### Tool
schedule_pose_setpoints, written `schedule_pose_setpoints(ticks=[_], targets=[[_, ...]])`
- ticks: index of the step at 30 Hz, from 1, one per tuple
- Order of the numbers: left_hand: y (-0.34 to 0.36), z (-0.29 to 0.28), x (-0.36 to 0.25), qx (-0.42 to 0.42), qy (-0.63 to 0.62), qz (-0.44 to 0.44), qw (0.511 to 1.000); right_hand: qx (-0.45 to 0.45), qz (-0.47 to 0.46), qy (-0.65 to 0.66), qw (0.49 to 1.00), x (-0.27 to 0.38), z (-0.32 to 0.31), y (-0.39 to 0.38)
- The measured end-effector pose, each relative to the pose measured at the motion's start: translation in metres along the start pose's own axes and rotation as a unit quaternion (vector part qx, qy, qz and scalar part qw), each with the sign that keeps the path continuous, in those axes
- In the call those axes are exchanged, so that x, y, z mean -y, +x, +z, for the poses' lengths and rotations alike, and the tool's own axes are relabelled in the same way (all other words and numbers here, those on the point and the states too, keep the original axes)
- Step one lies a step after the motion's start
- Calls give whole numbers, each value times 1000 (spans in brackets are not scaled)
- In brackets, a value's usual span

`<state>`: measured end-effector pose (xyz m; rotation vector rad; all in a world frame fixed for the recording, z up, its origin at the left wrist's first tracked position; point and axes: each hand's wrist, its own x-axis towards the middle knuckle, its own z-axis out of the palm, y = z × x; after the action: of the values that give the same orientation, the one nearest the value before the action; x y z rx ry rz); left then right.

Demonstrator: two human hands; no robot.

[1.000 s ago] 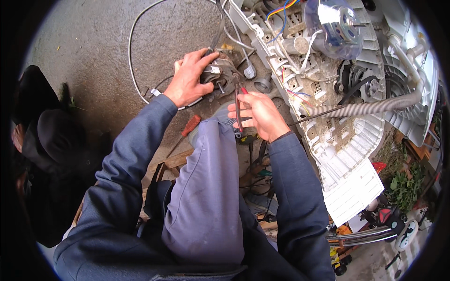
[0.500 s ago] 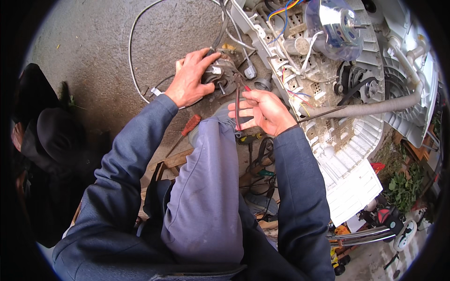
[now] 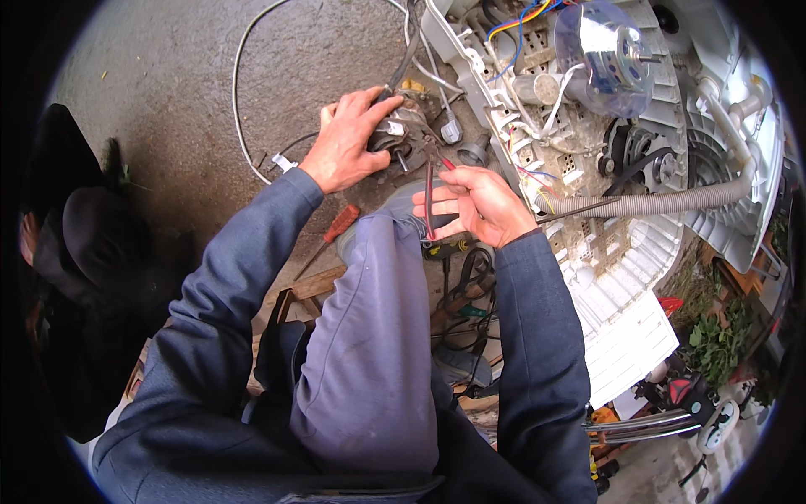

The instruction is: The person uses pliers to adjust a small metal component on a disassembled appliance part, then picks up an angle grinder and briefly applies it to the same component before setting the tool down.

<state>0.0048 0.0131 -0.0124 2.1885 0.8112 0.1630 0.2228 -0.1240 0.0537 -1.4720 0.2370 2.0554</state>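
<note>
My left hand (image 3: 348,143) is wrapped over a grimy dark machine part (image 3: 411,109) on the ground, its fingers over the top and its thumb low on the near side. A white connector and a metal pin show on the part. From the right, my right hand (image 3: 491,206) holds red-handled pliers (image 3: 430,202) with the handles spread. One handle lies under the thumb, the other across the loosely stretched fingers. The jaws reach the part's right side; what exactly they bite on is too small to make out.
An opened white appliance casing (image 3: 579,218) with a motor (image 3: 621,59), loose wires and a grey corrugated hose (image 3: 663,202) fills the right. A red-handled screwdriver (image 3: 340,223) lies left of my knee. A grey cable (image 3: 239,92) loops over wet ground. A dark-clothed person (image 3: 101,244) is at left.
The view has shifted slightly, so the casing and paper sit a little differently. Both hands keep their grip, and the pliers stay at the part with handles spread.
</note>
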Motion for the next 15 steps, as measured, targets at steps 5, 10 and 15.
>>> schedule_pose_setpoints(ticks=[5, 10, 15], targets=[[-1, 0, 0, -2, 4, 1, 1000, 6, -2, 0, 1000, 1, 1, 0], [0, -2, -4, 13, 15, 17, 1000, 6, 4, -28, 1000, 9, -2, -1], [-1, 4, -7, 7, 21, 19, 1000, 2, 2, -2, 1000, 10, -2, -3]])
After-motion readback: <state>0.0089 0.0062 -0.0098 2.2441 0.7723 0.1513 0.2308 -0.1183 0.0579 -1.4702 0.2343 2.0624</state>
